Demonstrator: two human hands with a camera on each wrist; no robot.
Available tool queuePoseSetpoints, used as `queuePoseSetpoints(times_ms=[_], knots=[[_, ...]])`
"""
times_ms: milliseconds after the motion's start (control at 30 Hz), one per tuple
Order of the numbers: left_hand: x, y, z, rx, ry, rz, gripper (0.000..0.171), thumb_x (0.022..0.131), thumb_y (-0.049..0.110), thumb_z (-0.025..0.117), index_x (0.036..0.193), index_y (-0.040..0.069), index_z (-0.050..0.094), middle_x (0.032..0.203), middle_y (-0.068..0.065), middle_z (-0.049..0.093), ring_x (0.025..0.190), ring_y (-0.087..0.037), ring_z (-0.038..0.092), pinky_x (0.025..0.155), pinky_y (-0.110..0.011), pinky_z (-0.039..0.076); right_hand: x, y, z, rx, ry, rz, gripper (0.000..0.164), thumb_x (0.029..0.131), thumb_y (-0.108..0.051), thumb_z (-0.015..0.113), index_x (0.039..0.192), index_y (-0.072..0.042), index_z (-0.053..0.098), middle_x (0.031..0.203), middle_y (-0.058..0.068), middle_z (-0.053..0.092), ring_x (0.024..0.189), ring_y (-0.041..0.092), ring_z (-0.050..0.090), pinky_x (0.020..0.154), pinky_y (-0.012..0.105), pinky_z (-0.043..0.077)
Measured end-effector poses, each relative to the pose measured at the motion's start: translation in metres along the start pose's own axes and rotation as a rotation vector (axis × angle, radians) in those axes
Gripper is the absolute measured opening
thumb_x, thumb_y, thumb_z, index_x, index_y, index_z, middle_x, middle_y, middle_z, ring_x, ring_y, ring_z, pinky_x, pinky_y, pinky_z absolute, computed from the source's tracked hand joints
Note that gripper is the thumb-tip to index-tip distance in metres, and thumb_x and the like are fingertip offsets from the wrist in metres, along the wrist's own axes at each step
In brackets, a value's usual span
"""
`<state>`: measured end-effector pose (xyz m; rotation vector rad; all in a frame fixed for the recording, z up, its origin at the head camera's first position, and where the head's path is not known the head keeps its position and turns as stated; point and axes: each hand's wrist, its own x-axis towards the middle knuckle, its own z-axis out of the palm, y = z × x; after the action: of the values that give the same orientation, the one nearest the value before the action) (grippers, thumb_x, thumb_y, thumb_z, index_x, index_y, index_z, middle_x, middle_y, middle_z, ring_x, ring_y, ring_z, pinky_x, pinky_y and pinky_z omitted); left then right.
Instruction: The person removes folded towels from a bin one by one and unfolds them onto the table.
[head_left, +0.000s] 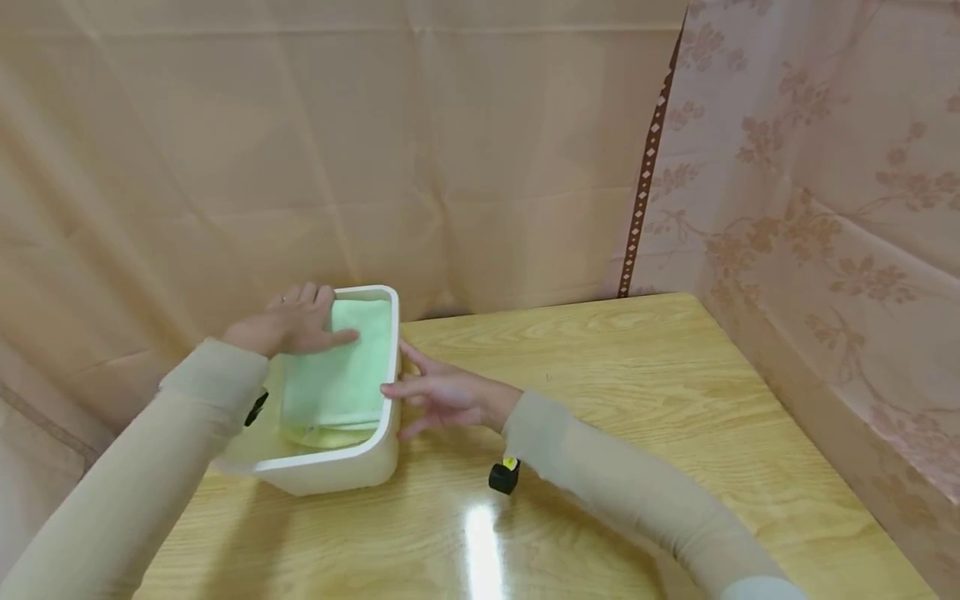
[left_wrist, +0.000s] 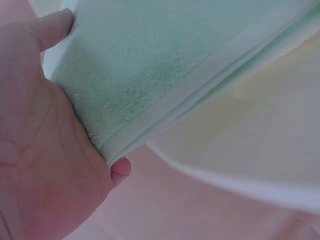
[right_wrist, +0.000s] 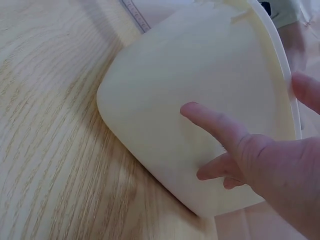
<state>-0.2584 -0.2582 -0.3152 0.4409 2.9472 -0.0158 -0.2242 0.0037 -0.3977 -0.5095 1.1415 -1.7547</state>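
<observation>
Presently, a white bin stands on the left part of the wood-grain counter, close to its far edge. Inside the bin lies a folded green towel, with a pale yellow cloth showing under its near edge.

Left hand: at the far left corner of the bin. Thumb lies out across the green towel; the other fingers pass behind it, so the towel's edge is held between them. In the left wrist view one fingertip shows below the towel's corner; the rest of the fingers are hidden there.

Right hand: at the right side of the bin, fingers well spread and nearly straight, not closed round anything. Thumb is at the right rim; the fingers extend along the outer wall. Firmness of contact cannot be told.

Both arms wear light sleeves. A small black device sits beneath the right wrist. A tan curtain hangs beyond the counter; a floral cloth covers the right side.
</observation>
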Motion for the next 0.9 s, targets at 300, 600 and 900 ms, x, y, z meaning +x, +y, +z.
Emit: queuePoseSetpoints(times_ms=[300,600,900], knots=[[-0.009,0.000,-0.027,-0.006,0.044,0.040,0.062,0.098,0.062,0.051,0.103,0.001,0.037,0.097,-0.016,0.039,0.087,-0.034,0.039,0.069,-0.040,0.031,0.010,-0.001,-0.002,-0.002,0.016,-0.033,0.086,0.102,-0.003,0.053,0.161,-0.049,0.009,0.164,0.016,0.026,0.147,0.039,0.031,0.097,0.065,0.046],[-0.006,-0.005,-0.025,0.002,0.057,0.069,0.062,0.098,0.062,0.050,0.103,0.001,0.036,0.097,-0.016,0.038,0.088,-0.034,0.037,0.069,-0.040,0.030,0.015,0.002,-0.005,0.000,0.038,-0.048,0.086,0.102,-0.003,0.053,0.161,-0.047,0.009,0.163,0.022,0.024,0.147,0.041,0.031,0.095,0.063,0.048],[-0.009,-0.007,-0.045,0.071,0.112,0.086,0.060,0.099,0.056,0.053,0.102,-0.001,0.035,0.097,-0.018,0.037,0.086,-0.036,0.038,0.067,-0.041,0.032,0.022,-0.004,0.000,-0.004,0.105,-0.041,0.086,0.101,0.000,0.055,0.162,-0.044,0.013,0.157,0.018,0.036,0.143,0.043,0.038,0.097,0.064,0.046]])
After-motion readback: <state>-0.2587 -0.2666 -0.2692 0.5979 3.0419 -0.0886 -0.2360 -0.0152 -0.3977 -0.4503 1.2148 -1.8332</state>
